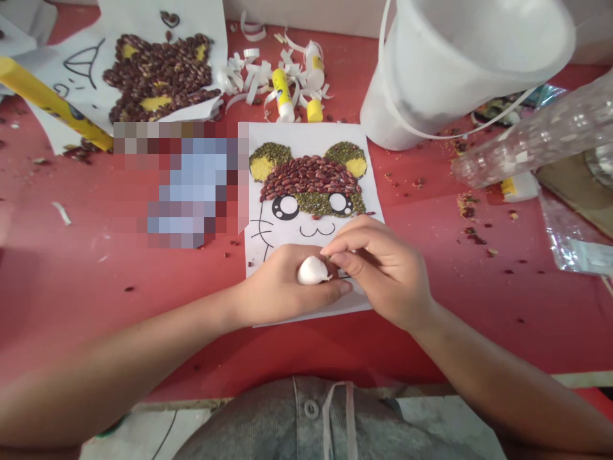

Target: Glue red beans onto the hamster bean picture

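My left hand (292, 284) is closed around a white rounded object (313, 271), whose kind I cannot make out. Thumb and fingers of my right hand (383, 268) pinch together close to its right side; whatever sits between them is too small to name. Both hands are over the lower part of a white sheet with an animal-face drawing (287, 233). Red-brown beans (309, 177) cover the top of the head. Green mung beans (313, 203) fill the brow and ear rims, with yellow grains (261, 169) inside the ears.
A second bean picture (160, 73) lies back left beside a large yellow stick (57, 105). Glue sticks (282, 96) rest among paper curls at the back. On the right stand a white bucket (431, 76) and a clear plastic bottle (536, 128), near scattered beans (474, 236).
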A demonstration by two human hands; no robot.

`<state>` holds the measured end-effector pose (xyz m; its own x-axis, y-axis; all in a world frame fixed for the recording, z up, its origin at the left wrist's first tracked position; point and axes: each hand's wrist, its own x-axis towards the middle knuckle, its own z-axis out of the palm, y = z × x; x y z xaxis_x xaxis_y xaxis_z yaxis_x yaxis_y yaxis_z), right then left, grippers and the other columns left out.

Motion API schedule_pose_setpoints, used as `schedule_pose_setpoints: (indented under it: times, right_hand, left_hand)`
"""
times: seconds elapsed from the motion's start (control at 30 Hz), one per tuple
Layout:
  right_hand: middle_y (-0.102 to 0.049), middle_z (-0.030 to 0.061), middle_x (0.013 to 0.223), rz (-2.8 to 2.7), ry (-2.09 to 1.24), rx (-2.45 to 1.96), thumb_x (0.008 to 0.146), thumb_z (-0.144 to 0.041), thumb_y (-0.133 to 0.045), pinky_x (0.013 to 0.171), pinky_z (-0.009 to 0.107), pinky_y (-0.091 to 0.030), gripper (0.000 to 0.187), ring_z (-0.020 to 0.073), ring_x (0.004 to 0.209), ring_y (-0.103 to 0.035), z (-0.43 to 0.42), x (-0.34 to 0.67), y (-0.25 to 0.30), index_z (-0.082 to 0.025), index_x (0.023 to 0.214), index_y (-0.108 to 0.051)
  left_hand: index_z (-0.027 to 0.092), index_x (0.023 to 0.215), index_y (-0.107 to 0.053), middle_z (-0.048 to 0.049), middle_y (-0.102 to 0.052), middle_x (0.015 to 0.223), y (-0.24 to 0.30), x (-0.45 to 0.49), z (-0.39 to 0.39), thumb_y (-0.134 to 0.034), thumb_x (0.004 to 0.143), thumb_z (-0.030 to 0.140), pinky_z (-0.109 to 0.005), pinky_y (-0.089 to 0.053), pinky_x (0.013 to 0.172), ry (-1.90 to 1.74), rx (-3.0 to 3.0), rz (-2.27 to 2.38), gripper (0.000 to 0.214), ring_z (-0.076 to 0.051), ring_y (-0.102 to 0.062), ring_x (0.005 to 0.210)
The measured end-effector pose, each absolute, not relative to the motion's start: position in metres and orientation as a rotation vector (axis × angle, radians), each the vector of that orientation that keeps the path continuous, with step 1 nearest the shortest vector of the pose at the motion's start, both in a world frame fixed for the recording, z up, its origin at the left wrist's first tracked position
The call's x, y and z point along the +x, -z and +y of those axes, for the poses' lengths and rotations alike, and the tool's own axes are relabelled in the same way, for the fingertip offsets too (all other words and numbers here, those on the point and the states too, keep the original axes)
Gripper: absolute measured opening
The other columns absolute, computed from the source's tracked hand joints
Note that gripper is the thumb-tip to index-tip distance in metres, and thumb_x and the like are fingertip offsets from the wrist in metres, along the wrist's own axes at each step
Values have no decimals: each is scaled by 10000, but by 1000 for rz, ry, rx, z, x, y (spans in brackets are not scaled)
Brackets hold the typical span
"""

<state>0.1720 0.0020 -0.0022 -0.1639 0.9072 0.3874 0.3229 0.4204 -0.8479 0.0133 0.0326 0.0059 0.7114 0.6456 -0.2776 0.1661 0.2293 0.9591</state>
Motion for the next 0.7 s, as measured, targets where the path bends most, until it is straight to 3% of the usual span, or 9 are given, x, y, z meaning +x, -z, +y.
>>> schedule_pose_setpoints:
  times: [0.27,0.7]
  right_hand:
    - [-601,-4,734,-1828,-594,-1042,843,-95,-553,553,236,-466,129,104,663,-570,-1,171,1,-206,814,-613]
    - [-571,23,804,-2005,-507,-961,887,-135,-474,606,272,-467,101,130,704,-552,1,177,3,-215,886,-535]
  left_hand:
    - [155,603,-488,56,-416,541,-1,12,32,-628,711,215,-176,-309,433,-399,1419,719,187,-57,-350,503]
    - [156,589,-467,50,-405,534,-3,13,32,-589,714,210,-168,-286,408,-368,1468,706,183,-53,-331,501]
